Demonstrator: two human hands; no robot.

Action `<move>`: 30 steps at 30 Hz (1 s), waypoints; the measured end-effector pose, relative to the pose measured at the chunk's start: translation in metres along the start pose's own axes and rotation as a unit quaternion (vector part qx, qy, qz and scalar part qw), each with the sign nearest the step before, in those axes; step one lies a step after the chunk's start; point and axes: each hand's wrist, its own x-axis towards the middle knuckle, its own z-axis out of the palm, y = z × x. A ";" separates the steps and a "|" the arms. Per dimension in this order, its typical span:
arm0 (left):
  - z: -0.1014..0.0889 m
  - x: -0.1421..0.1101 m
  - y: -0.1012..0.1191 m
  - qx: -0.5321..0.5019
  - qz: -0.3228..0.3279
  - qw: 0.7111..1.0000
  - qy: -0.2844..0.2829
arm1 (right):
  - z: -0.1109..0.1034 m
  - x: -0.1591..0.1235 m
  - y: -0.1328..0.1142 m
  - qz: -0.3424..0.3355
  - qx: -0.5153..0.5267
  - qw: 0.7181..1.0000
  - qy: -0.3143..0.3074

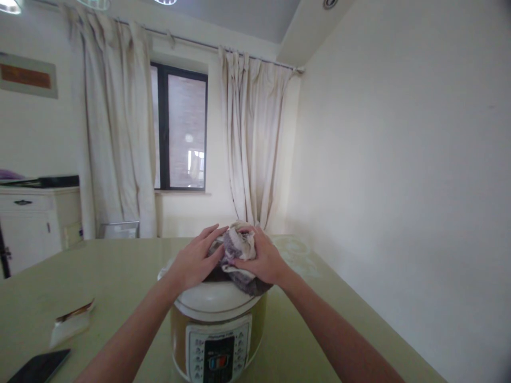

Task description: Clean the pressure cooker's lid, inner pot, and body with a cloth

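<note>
A crumpled grey and white cloth (pixel 239 247) is bunched on top of a rounded electric cooker (pixel 219 299) with a white lid and a front button panel. My right hand (pixel 263 258) is closed around the cloth, its thumb pressed into the near side. On the left of the lid, my left hand (pixel 195 263) has its fingers stretched out toward the cloth, with the fingertips and thumb at its edge. Part of the cloth hangs over the right side of the lid. The lid's top is hidden under the hands and the cloth.
The cooker stands on a pale green table (pixel 131 260). At its left lie a dark phone-like slab (pixel 40 367) and a small pale packet (pixel 72 324). A white wall (pixel 399 159) borders the table's right side. A white cabinet (pixel 32 223) stands beyond at the left.
</note>
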 end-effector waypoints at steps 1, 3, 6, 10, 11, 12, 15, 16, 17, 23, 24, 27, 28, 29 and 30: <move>0.000 -0.001 0.001 0.003 -0.011 1.000 -0.008 | -0.002 0.004 0.010 -0.006 0.035 0.999 -0.010; 0.000 -0.001 0.003 0.002 -0.028 0.999 -0.021 | -0.006 0.015 0.033 0.017 0.108 0.994 -0.023; -0.001 -0.002 0.006 0.005 -0.032 0.999 -0.031 | -0.009 0.037 0.061 0.116 0.133 0.984 -0.007; -0.001 -0.001 0.006 0.008 -0.046 0.998 -0.033 | -0.011 0.053 0.065 0.182 0.054 0.982 -0.001; -0.001 0.000 0.005 0.006 -0.046 0.998 -0.034 | -0.011 0.052 0.060 0.178 0.027 0.984 0.002; -0.001 0.001 0.005 0.004 -0.045 0.998 -0.035 | -0.010 0.048 0.053 0.167 -0.003 0.986 0.009; -0.001 0.002 0.005 -0.004 -0.039 0.999 -0.027 | -0.006 0.021 0.024 0.111 -0.093 0.989 0.042; 0.000 0.002 0.005 -0.009 -0.038 0.999 -0.023 | -0.005 0.010 0.013 0.091 -0.119 0.988 0.049; 0.000 0.002 0.005 -0.014 -0.037 0.999 -0.020 | -0.004 0.000 0.002 0.071 -0.142 0.986 0.048; 0.000 0.001 0.002 -0.039 -0.020 0.999 -0.012 | -0.004 0.003 -0.017 0.110 -0.191 0.975 -0.002; 0.000 0.002 0.001 -0.041 -0.018 0.999 -0.009 | -0.005 0.014 -0.010 0.152 -0.192 0.969 0.001; 0.001 0.002 -0.001 -0.054 -0.013 0.998 0.004 | -0.007 0.044 0.014 0.249 -0.182 0.951 0.007; 0.001 0.002 0.000 -0.059 -0.012 0.998 0.006 | -0.007 0.049 0.020 0.262 -0.178 0.948 0.007; 0.000 0.002 0.001 -0.062 -0.012 0.998 0.005 | -0.006 0.050 0.024 0.265 -0.180 0.947 0.009; -0.001 0.002 0.003 -0.061 -0.016 0.998 0.003 | -0.006 0.048 0.025 0.260 -0.188 0.947 0.014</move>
